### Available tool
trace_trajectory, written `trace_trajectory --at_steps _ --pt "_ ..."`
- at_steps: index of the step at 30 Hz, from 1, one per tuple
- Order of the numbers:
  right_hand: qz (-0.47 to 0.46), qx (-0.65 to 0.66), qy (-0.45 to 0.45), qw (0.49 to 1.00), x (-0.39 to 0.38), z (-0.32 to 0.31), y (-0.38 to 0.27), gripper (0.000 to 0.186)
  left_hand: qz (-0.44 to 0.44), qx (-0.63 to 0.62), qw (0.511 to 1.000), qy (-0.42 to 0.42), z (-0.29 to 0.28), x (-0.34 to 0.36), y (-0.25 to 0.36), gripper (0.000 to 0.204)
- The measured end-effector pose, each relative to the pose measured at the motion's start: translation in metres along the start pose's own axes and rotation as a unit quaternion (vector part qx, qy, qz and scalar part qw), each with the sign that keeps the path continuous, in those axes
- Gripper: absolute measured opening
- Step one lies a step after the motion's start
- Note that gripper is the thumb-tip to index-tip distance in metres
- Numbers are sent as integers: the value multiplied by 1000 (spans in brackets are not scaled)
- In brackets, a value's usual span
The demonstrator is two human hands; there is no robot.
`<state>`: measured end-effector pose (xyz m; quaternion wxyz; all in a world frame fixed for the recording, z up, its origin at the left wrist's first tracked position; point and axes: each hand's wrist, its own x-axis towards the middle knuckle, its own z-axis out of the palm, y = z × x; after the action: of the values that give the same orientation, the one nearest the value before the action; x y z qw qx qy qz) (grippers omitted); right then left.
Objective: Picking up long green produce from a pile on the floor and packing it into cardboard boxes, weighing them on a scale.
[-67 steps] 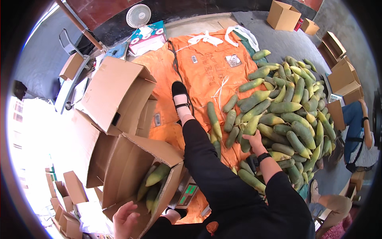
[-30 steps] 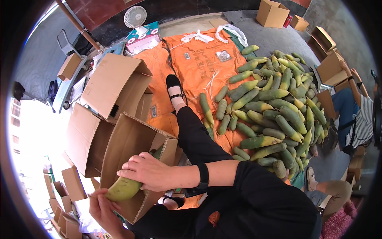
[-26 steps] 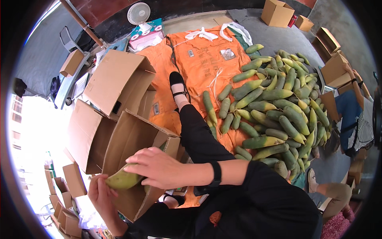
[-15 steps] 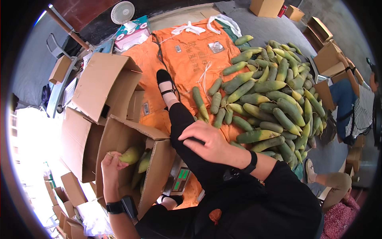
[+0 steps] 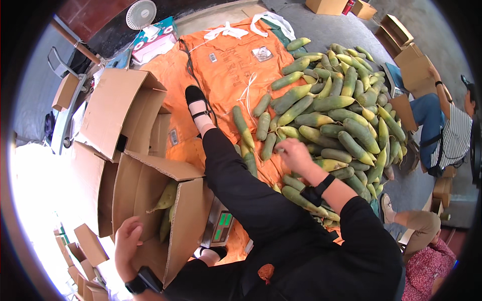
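Note:
My left hand [image 5: 128, 243] is at the near left side of an open cardboard box [image 5: 188, 215], its fingers loosely bent and apart, holding nothing. Inside that box lie a few green radishes [image 5: 165, 196], one with a thin root tip pointing toward my hand. The box stands over a scale [image 5: 219, 227] with lit green displays. My right hand [image 5: 296, 156] hovers at the near left edge of a large heap of green radishes [image 5: 346, 118], fingers loosely curled and nothing visible in them. The heap rests on an orange woven sheet [image 5: 221, 75].
My outstretched leg [image 5: 236, 175] lies between box and heap. More open cardboard boxes [image 5: 113, 108] stand at the left. A white fan [image 5: 141, 15] is at the far left. Two other people sit at the right, one in a striped top [image 5: 454, 135], one in a red patterned top [image 5: 427, 268].
My left hand has let go of the radish, now lying in the box, and drawn back nearer me. My right hand has moved from over my leg rightward to the heap.

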<state>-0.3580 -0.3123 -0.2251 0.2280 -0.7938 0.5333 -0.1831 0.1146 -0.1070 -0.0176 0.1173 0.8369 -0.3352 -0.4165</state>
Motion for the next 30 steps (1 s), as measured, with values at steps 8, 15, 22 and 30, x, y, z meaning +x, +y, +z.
trace_trajectory --at_steps 8,15,22,30 --pt "300 -272 150 902 -29 -57 129 49 109 -177 963 169 39 -93 -29 28" --pt "411 -324 61 850 -67 -65 158 71 92 -192 924 317 94 -119 -53 16" --pt "363 -399 -47 841 -62 -74 169 47 122 -112 921 353 97 -123 -28 14" --pt "299 -328 -65 894 -78 -89 141 68 159 -125 900 386 99 -120 -30 15"
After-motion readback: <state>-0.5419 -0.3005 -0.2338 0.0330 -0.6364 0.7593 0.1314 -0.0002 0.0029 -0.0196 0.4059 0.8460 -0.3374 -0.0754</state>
